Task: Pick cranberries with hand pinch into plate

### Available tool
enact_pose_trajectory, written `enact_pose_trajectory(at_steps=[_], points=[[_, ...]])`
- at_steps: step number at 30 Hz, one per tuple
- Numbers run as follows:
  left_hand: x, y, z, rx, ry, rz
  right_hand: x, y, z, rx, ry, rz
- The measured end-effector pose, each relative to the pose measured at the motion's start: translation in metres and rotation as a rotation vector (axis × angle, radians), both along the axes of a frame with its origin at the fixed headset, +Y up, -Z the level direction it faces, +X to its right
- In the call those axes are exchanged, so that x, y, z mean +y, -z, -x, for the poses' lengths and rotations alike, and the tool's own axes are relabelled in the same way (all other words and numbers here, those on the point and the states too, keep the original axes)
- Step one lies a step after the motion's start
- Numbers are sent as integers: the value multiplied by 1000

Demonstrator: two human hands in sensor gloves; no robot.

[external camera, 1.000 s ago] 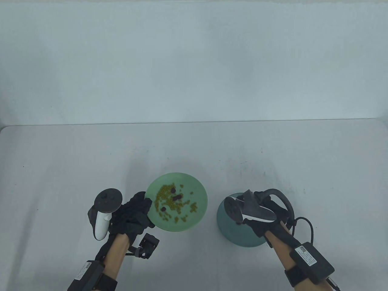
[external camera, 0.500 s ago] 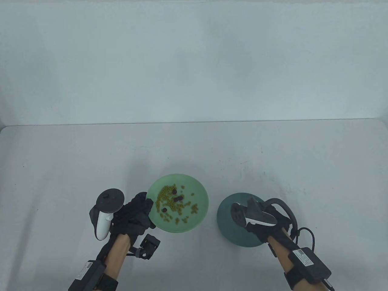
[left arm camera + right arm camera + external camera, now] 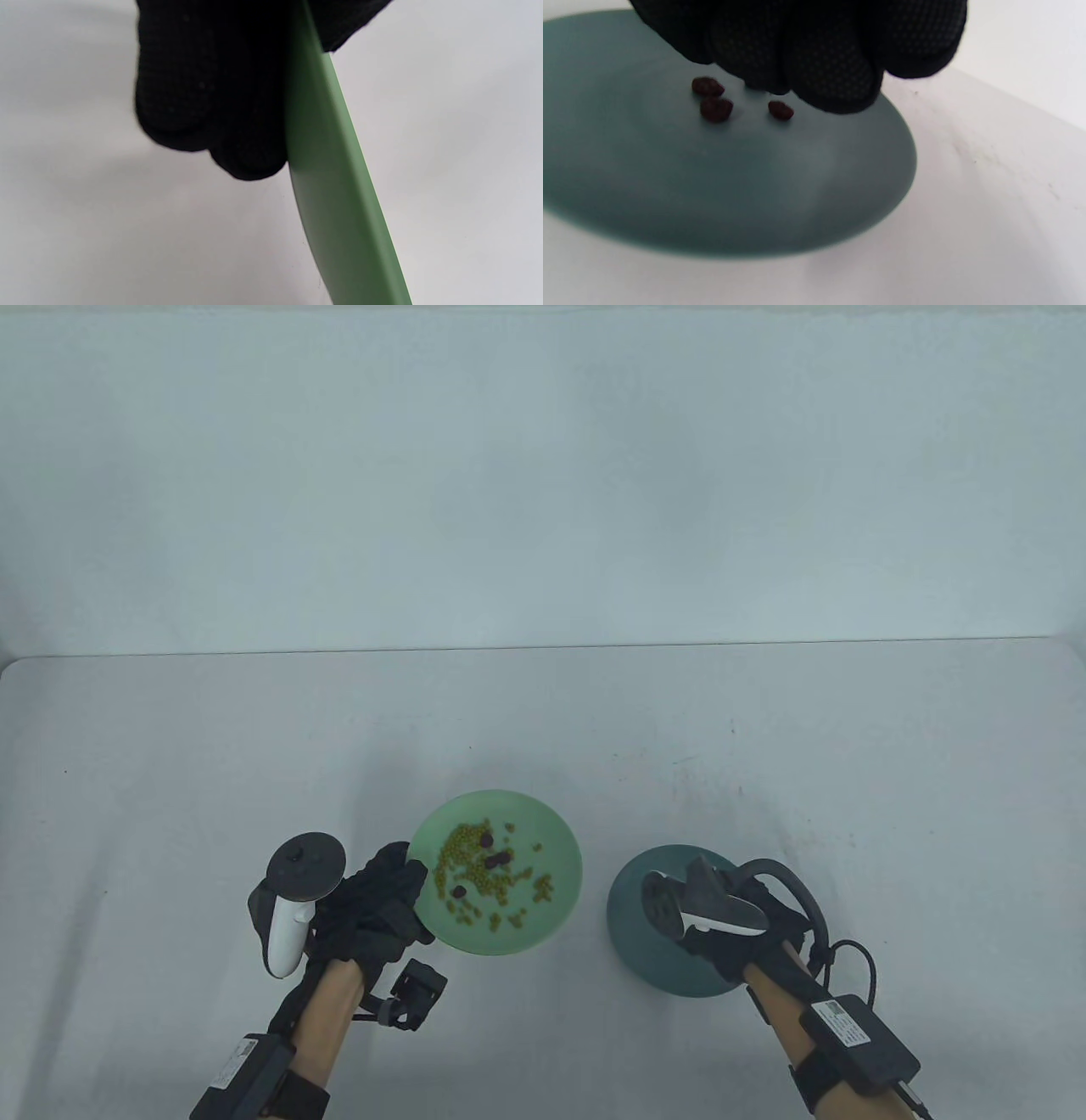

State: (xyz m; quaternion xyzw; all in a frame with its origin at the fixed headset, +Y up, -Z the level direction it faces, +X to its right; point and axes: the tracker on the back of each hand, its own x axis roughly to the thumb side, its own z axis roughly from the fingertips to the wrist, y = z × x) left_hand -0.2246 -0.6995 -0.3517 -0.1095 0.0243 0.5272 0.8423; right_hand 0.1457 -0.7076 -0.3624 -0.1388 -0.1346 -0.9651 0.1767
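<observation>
Table (image 3: pixel 212 746): pale grey-white top w/ rounded far corners, butting a light wall at the back. Surface has faint dark scuffs and specks, mostly right of centre. Two dishes sit directly on it, both near the front edge: a light green plate (image 3: pixel 560 831) approx. centre, and a dark teal plate (image 3: pixel 632 899) just to its right, apart, not touching. Green plate's rim looks raised on its left side in left wrist view; can't tell how much of it rests flat.
</observation>
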Motion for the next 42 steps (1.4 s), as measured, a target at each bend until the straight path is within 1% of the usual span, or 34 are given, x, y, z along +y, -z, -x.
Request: enact_pose_trajectory(at_steps=[3,9,12,15,20,25,30,35,42], points=[[0,0,0,-1,0,1,16,2,-1,-14,34,-35],[0,0,0,-3,-1,2,63,0,15,29,47,-124],[0,0,-1,-4,2,4,90,-4,32,78,51,-174],[0,0,-1,-7,3,7,108,-8,52,129,59,-210],[0,-1,-2,-12,2,10,127,-11,86,209,57,-251],[0,-1,-3,-18,-2,9,128,-7,116,263,68,-251],[0,-1,-4,-21,-5,8,118,-3,140,307,69,-240],[0,-1,-5,-22,-7,9,108,1,156,338,80,-224],[0,-1,-6,-26,-5,12,98,3,167,377,85,-214]])
